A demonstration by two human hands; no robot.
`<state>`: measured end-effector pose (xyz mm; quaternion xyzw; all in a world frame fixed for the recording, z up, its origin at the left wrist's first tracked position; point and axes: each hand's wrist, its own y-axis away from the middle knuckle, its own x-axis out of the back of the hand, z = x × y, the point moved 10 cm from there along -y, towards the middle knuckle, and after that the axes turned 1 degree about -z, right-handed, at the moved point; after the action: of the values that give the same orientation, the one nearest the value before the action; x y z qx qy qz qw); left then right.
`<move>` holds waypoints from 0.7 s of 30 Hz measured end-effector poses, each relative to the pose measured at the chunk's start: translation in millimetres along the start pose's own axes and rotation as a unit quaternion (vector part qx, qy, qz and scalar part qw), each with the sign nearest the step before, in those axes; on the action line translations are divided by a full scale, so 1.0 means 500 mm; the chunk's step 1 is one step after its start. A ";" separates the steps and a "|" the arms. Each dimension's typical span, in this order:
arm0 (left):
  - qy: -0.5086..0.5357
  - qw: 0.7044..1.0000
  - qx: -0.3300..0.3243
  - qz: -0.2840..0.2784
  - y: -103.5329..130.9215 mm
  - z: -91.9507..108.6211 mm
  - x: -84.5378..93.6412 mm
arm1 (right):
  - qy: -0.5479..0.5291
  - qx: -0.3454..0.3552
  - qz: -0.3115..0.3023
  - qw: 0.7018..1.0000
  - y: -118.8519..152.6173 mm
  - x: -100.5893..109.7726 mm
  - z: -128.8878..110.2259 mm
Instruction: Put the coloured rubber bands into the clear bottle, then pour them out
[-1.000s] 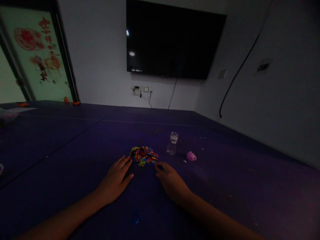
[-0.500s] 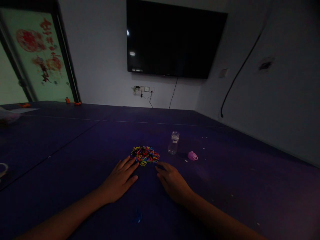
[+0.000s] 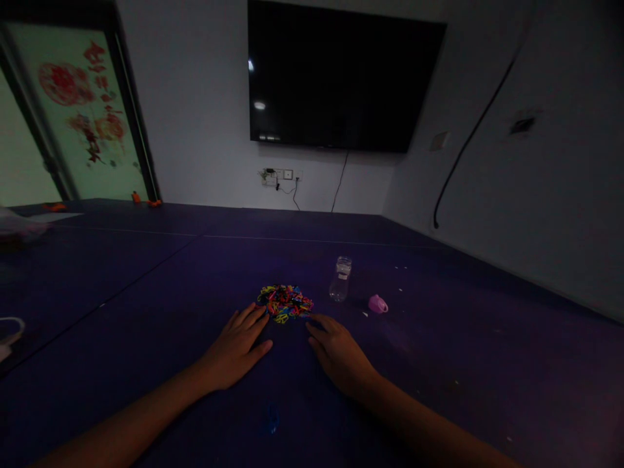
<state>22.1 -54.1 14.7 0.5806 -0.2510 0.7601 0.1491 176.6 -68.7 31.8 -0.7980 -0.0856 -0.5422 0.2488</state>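
Observation:
A heap of small colourful bands or clips [image 3: 285, 303], yellow, red, blue and black, lies on the dark purple table [image 3: 219, 266]; their exact kind is too small to tell. My left hand [image 3: 236, 349] rests palm down with fingers spread, its fingertips at the heap's left edge. On the other side, my right hand [image 3: 338, 354] lies with fingers outstretched, tips close to the heap's lower right edge. Neither hand holds anything. Behind my right hand stands a clear, lidless bottle [image 3: 340, 279]. To its right sits a pink cap with a loop [image 3: 377, 303].
A small blue piece [image 3: 272, 419] lies between my forearms. White scraps dot the table's right side. At the left edge are a white ring-shaped object [image 3: 12, 331] and a pale bag [image 3: 19, 224]. A television [image 3: 341, 78] hangs on the far wall.
The view has shifted slightly. Both hands stay in nearly the same place beside the heap; nothing has been picked up.

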 end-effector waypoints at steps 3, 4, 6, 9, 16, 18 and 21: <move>0.005 1.000 0.011 -0.015 -0.003 -0.004 -0.006 | -0.001 -0.004 -0.005 1.000 -0.001 -0.003 0.003; 0.009 1.000 0.012 -0.016 -0.004 -0.004 -0.006 | -0.002 -0.006 -0.008 1.000 -0.001 -0.004 0.004; 0.023 1.000 0.013 -0.009 -0.003 -0.005 -0.003 | -0.007 -0.010 -0.013 1.000 -0.001 -0.004 0.005; 0.062 0.997 0.015 0.032 -0.001 -0.009 0.013 | -0.010 -0.010 -0.016 1.000 0.000 -0.003 0.004; 0.201 0.964 0.027 0.171 0.016 -0.022 0.084 | -0.002 -0.034 -0.029 0.999 0.000 -0.003 0.009; 0.234 0.953 0.009 0.192 0.022 -0.011 0.105 | -0.001 -0.038 -0.029 0.999 0.000 -0.003 0.009; 0.289 0.940 -0.055 0.175 0.027 0.028 0.122 | -0.014 -0.033 -0.015 0.999 -0.001 0.002 0.009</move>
<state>9.2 -77.3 73.1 0.2741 -0.3359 0.8942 0.1115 180.3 -66.1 31.7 -0.8120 -0.0829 -0.5370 0.2134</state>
